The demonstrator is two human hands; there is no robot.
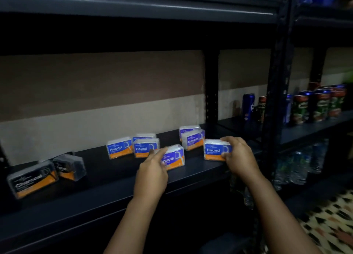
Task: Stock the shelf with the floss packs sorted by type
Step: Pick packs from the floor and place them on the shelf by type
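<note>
On the dark shelf (pixel 107 189), my left hand (pixel 152 169) grips a blue-and-orange "Smooth" floss pack (pixel 174 157) from its left side. My right hand (pixel 238 156) holds a "Round" pack (pixel 214 149) by its right end, fingers over the top and thumb below. Behind them stand two "Round" packs (pixel 119 147) (pixel 146 147) with a third partly hidden behind. Two "Smooth" packs (pixel 193 140) sit further right at the back. Two black "Charcoal" packs (pixel 32 180) (pixel 69 167) lie at the far left.
A black upright post (pixel 211 93) stands behind the packs, another (pixel 275 93) to the right. Drink cans (pixel 313 105) fill the neighbouring shelf, water bottles (pixel 299 164) the level below. An upper shelf board (pixel 133 7) hangs overhead. A patterned floor (pixel 328 223) shows at the bottom right.
</note>
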